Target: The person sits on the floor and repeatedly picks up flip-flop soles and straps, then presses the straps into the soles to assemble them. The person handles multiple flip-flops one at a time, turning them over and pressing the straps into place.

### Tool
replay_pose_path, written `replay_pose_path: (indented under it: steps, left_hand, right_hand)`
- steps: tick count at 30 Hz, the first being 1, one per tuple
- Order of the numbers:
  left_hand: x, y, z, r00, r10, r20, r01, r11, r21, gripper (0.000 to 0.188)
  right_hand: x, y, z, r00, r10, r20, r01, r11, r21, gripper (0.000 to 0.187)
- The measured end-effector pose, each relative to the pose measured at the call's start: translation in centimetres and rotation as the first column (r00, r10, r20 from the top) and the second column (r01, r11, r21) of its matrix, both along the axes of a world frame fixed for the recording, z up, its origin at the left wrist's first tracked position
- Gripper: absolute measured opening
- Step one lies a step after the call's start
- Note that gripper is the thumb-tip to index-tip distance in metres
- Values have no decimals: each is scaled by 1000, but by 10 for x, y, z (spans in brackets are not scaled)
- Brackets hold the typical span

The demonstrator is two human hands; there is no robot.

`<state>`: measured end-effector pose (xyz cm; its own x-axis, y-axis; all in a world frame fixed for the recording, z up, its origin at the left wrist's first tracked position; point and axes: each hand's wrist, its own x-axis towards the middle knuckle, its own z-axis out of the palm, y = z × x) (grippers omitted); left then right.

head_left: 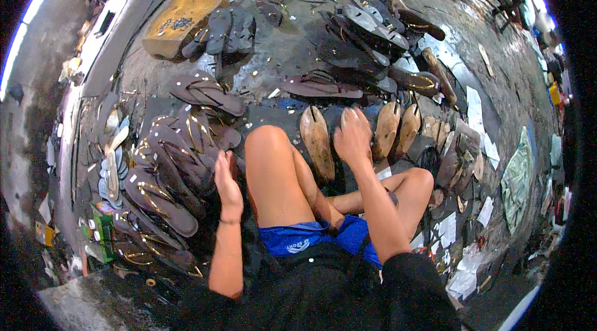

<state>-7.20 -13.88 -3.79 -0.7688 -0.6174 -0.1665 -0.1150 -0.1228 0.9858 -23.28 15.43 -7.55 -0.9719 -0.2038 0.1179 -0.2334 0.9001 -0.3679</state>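
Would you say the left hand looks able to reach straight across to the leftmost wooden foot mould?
Probably not: the raised left knee stands between the left hand and the wooden foot mould.

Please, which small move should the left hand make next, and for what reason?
I would perhaps bring the left hand across to the leftmost wooden form. No hand covers that form, the right hand is over the same row of wooden forms, and the left is away from it, beside the dark sandals.
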Motion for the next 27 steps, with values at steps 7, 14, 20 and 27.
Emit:
replay_pose_path:
  steps: [7,14,20,27]
  left_hand:
    - [28,69,51,974,-217,68,226,889,-398,43]
    - [-47,119,91,983,-33,-181,40,999,34,63]
    - [5,133,167,926,-361,-111,377,897,231,49]
    - [72,109,182,438,-898,-42,821,418,-389,39]
  right_hand:
    - [-117,-42,-35,971,-19,239,59,985,-160,51]
    - [25,-31,111,995,101,17,-58,687,-725,25]
    - [173,48,186,966,258,-24,-219,765,-605,45]
    - [201,69,215,797,604,-4,-417,545,-728,63]
